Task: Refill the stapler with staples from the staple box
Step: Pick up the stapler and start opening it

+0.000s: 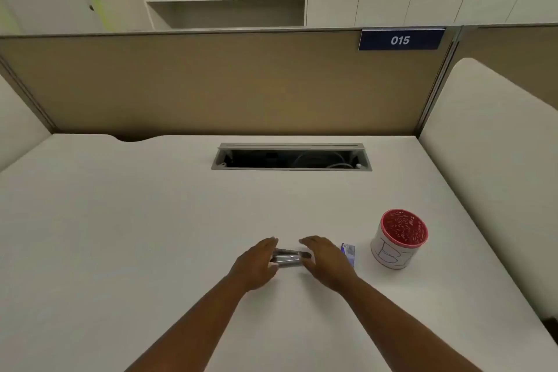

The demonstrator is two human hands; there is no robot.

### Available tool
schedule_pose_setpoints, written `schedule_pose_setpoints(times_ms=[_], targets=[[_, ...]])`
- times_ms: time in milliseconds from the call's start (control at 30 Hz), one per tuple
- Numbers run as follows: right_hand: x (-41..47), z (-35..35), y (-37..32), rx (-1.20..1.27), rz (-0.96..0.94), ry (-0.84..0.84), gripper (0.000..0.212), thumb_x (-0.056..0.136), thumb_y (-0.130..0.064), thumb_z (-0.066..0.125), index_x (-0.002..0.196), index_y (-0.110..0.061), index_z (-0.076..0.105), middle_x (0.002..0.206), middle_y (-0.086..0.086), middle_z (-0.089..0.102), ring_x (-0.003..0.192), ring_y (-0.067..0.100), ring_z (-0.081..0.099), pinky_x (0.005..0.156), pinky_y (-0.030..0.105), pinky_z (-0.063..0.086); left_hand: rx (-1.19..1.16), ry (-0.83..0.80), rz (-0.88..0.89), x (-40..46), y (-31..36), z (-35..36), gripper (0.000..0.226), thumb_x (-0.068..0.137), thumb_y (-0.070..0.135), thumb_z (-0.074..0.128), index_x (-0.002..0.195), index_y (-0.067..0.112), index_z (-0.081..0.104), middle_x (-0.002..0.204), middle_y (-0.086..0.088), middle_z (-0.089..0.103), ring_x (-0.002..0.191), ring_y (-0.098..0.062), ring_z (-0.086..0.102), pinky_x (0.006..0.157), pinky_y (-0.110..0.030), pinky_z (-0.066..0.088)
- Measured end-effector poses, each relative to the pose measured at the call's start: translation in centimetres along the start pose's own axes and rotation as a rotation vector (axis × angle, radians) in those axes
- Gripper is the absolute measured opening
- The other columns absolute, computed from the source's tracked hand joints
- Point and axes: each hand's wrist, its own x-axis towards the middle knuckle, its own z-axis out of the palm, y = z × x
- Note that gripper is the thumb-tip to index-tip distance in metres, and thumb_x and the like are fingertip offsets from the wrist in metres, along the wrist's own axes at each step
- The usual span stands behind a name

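A small metal stapler [290,257] lies on the white desk between my two hands. My left hand [256,264] rests against its left end with the fingers loosely curved around it. My right hand [327,261] covers its right end, fingers straight and slightly apart. Whether either hand really grips the stapler is unclear. A small blue and white staple box [348,252] stands just right of my right hand, partly hidden by it.
A white cup with a red patterned inside [398,238] stands to the right of the box. A grey cable tray opening [291,157] is set in the desk [151,235] further back. Beige partitions enclose the desk behind and at both sides.
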Motion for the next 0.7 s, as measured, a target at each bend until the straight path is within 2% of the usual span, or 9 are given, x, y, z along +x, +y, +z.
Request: schedule_pose_setpoints(times_ms=[133, 267, 400, 533, 700], targets=[[0.4, 1.4, -0.1, -0.051, 0.029, -0.059, 0.039, 0.089, -0.019, 0.051, 0.127, -0.013, 0.046, 0.13, 0.007, 0.051, 0.117, 0.024, 0.045, 0.097, 0.035, 0.041, -0.162, 0.102, -0.064, 0.5, -0.2, 0.9, 0.056, 0.089, 0.017, 0.052, 0.141, 0.012, 0.032, 0.147, -0.007, 0.038, 0.133, -0.019, 0.038, 0.11, -0.028, 0.03], [0.7, 2.5, -0.2, -0.159, 0.016, 0.01, 0.031, 0.09, -0.013, 0.046, 0.121, -0.012, 0.051, 0.118, 0.01, 0.055, 0.106, 0.026, 0.048, 0.084, 0.034, 0.042, -0.389, 0.265, -0.113, 0.8, -0.3, 1.9, 0.049, 0.08, 0.002, 0.062, 0.127, 0.004, 0.051, 0.128, -0.015, 0.057, 0.116, -0.024, 0.055, 0.1, -0.028, 0.042], [0.8, 2.8, -0.3, -0.156, 0.041, 0.011, 0.024, 0.091, -0.013, 0.045, 0.112, -0.011, 0.056, 0.109, 0.012, 0.056, 0.101, 0.025, 0.049, 0.078, 0.034, 0.043, -0.564, 0.295, -0.162, 1.2, -0.3, 2.1, 0.05, 0.074, -0.011, 0.063, 0.122, -0.001, 0.055, 0.124, -0.021, 0.058, 0.112, -0.029, 0.059, 0.099, -0.032, 0.046], [0.7, 2.5, -0.4, -0.115, 0.055, 0.009, 0.021, 0.091, -0.013, 0.048, 0.109, -0.01, 0.058, 0.107, 0.012, 0.057, 0.099, 0.025, 0.049, 0.072, 0.032, 0.041, -0.759, 0.282, -0.256, 1.2, -0.4, 1.3, 0.054, 0.07, -0.013, 0.067, 0.12, 0.0, 0.056, 0.122, -0.019, 0.059, 0.108, -0.03, 0.061, 0.087, -0.027, 0.048], [0.8, 2.0, -1.2, -0.009, 0.136, 0.006, 0.019, 0.087, -0.013, 0.051, 0.101, -0.008, 0.065, 0.102, 0.016, 0.059, 0.094, 0.027, 0.054, 0.068, 0.027, 0.032, -0.875, 0.272, -0.365, 0.9, -0.4, 0.7, 0.045, 0.072, -0.004, 0.071, 0.115, 0.006, 0.06, 0.108, -0.009, 0.059, 0.094, -0.015, 0.056, 0.079, -0.023, 0.042]])
